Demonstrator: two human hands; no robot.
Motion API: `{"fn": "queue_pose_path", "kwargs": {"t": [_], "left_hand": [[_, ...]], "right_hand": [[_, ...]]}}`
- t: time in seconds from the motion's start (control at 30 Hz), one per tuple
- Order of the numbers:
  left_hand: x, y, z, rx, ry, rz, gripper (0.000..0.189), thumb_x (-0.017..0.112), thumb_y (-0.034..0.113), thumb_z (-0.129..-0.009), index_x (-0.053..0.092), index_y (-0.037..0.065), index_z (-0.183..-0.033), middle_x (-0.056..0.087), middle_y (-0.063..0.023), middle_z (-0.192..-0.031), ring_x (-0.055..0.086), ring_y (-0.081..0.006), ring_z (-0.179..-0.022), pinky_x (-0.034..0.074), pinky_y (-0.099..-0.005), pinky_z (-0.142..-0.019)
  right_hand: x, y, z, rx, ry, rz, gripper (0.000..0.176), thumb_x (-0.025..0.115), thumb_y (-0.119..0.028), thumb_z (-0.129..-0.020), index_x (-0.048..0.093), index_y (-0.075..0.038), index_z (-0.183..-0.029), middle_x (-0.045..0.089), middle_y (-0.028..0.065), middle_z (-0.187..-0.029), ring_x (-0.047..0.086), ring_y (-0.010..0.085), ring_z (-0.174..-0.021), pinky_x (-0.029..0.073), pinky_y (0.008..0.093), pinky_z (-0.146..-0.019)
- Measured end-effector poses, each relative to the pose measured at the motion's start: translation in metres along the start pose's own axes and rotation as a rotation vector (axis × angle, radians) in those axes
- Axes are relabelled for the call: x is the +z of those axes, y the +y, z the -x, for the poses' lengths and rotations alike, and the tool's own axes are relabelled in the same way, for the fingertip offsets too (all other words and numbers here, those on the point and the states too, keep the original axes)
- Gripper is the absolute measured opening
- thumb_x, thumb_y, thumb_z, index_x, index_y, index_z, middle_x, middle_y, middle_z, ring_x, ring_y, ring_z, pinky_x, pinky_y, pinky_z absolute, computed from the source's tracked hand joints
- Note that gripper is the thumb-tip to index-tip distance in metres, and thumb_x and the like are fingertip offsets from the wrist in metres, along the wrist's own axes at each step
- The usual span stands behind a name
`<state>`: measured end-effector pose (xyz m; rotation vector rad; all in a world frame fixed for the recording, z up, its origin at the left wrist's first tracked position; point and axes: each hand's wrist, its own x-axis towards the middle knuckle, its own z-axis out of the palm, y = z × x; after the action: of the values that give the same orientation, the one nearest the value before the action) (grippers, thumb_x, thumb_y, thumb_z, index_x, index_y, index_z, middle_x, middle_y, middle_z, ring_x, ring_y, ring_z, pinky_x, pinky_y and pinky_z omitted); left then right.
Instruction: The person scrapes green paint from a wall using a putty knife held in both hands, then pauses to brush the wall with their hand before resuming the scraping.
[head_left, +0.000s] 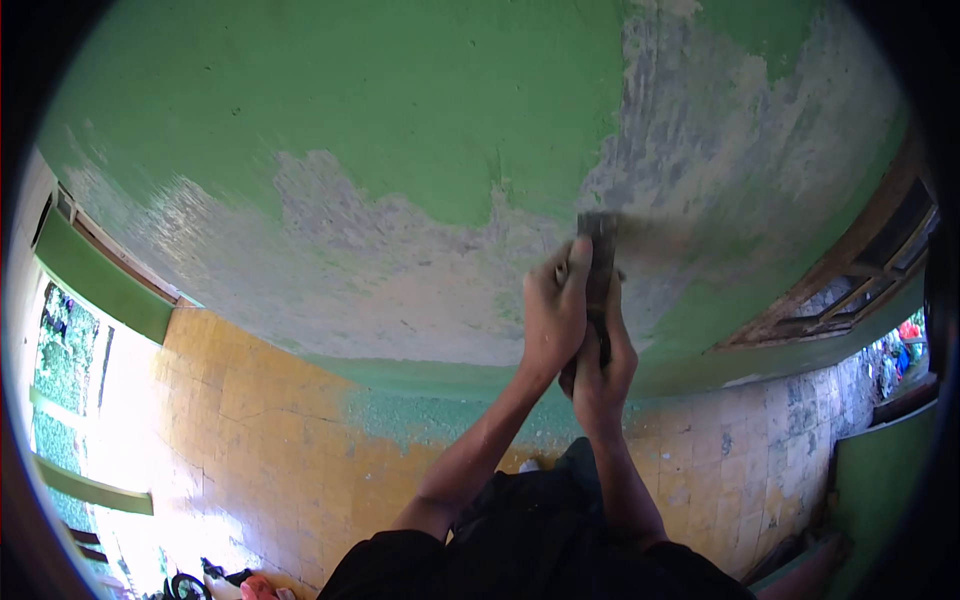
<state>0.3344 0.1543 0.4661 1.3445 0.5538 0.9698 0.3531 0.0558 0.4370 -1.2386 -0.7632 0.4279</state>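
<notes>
Both hands are closed on a dark, flat-bladed scraper held against the wall. My left hand grips it higher up, with the thumb lying along the blade's side. Lower down, my right hand wraps round the handle, which the fingers mostly hide. Green paint covers the upper wall. Around and below the blade, a wide ragged band of grey and whitish surface shows, and it also climbs to the upper right. The area just right of the blade is smeared by motion.
Greenish flakes lie on the yellow tiled floor along the wall's foot. A wooden-framed window is at the right. Pink and black items lie at the lower left. A green panel stands at the lower right.
</notes>
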Motion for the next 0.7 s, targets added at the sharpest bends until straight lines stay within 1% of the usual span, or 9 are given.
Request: {"fn": "queue_pose_path", "kwargs": {"t": [0.13,0.23,0.3,0.37,0.5,0.53,0.6,0.63,0.7], "left_hand": [[0.001,-0.014,0.005,-0.01,0.002,0.024,0.042,0.051,0.031,-0.108,0.069,-0.004,-0.094,0.072,-0.007,-0.079,0.06,-0.0084,-0.072,0.05,-0.0278,-0.066],[0.0,-0.016,0.004,-0.024,-0.007,0.057,0.042,0.051,0.031,-0.108,0.068,-0.005,-0.094,0.072,-0.0071,-0.079,0.06,-0.0085,-0.072,0.05,-0.0277,-0.066],[0.0,-0.012,0.006,-0.045,-0.007,0.097,0.042,0.051,0.031,-0.108,0.068,-0.005,-0.093,0.072,-0.0071,-0.078,0.06,-0.0085,-0.072,0.05,-0.0277,-0.066],[0.003,-0.013,0.005,-0.027,0.023,0.064,0.043,0.051,0.031,-0.109,0.068,-0.005,-0.093,0.071,-0.0066,-0.078,0.06,-0.0085,-0.072,0.05,-0.0278,-0.066],[0.008,0.004,-0.004,0.016,0.013,0.031,0.045,0.05,0.033,-0.109,0.068,-0.005,-0.092,0.071,-0.0061,-0.077,0.06,-0.0083,-0.072,0.05,-0.0278,-0.066],[0.007,0.0,-0.001,0.02,0.017,0.026,0.045,0.049,0.032,-0.109,0.068,-0.004,-0.092,0.071,-0.0063,-0.077,0.061,-0.0086,-0.069,0.05,-0.0273,-0.063],[0.008,-0.011,0.001,0.046,0.011,0.017,0.045,0.046,0.032,-0.11,0.068,-0.003,-0.092,0.07,-0.0068,-0.075,0.062,-0.0092,-0.064,0.05,-0.0264,-0.057],[0.009,-0.013,-0.001,0.03,0.006,0.036,0.045,0.046,0.033,-0.11,0.068,-0.003,-0.092,0.07,-0.0068,-0.075,0.062,-0.0093,-0.064,0.05,-0.0266,-0.056],[0.009,-0.016,-0.001,-0.011,0.004,0.074,0.047,0.046,0.034,-0.11,0.069,-0.003,-0.092,0.07,-0.0067,-0.075,0.062,-0.0096,-0.062,0.05,-0.0269,-0.055]], "right_hand": [[-0.003,0.003,-0.002,0.018,0.0,0.014,0.058,0.041,0.004,-0.1,0.033,0.003,-0.157,0.067,0.0045,-0.111,0.049,0.0019,-0.066,0.041,0.0191,-0.056],[-0.007,0.006,0.0,0.055,-0.036,-0.022,0.058,0.041,0.004,-0.099,0.033,0.003,-0.157,0.066,0.0047,-0.113,0.052,0.0028,-0.07,0.043,0.0193,-0.059],[-0.007,0.018,0.001,-0.013,-0.008,0.017,0.058,0.04,0.005,-0.099,0.033,0.003,-0.157,0.067,0.0046,-0.112,0.051,0.0023,-0.068,0.042,0.0189,-0.058],[-0.005,0.02,-0.002,-0.052,-0.005,0.033,0.059,0.04,0.005,-0.099,0.033,0.003,-0.157,0.067,0.0045,-0.112,0.051,0.0018,-0.066,0.041,0.0188,-0.056],[-0.008,0.003,-0.014,-0.008,-0.041,-0.012,0.059,0.039,0.006,-0.099,0.032,0.002,-0.158,0.067,0.0045,-0.11,0.048,0.001,-0.059,0.039,0.0191,-0.051],[-0.008,0.0,-0.014,0.021,-0.054,-0.036,0.059,0.038,0.006,-0.099,0.032,0.001,-0.158,0.067,0.0045,-0.109,0.047,0.0008,-0.058,0.039,0.0192,-0.049],[-0.01,0.008,-0.006,-0.001,-0.033,0.008,0.06,0.039,0.005,-0.099,0.032,0.001,-0.158,0.067,0.0043,-0.108,0.047,0.001,-0.057,0.038,0.0198,-0.048],[-0.011,0.01,-0.005,-0.017,-0.022,0.03,0.06,0.039,0.005,-0.099,0.032,0.0,-0.158,0.067,0.0041,-0.108,0.047,0.0011,-0.057,0.038,0.0201,-0.048],[-0.01,0.005,-0.005,0.027,-0.026,0.007,0.06,0.039,0.005,-0.099,0.032,0.0,-0.158,0.067,0.004,-0.108,0.047,0.0009,-0.057,0.038,0.0199,-0.048]]}}
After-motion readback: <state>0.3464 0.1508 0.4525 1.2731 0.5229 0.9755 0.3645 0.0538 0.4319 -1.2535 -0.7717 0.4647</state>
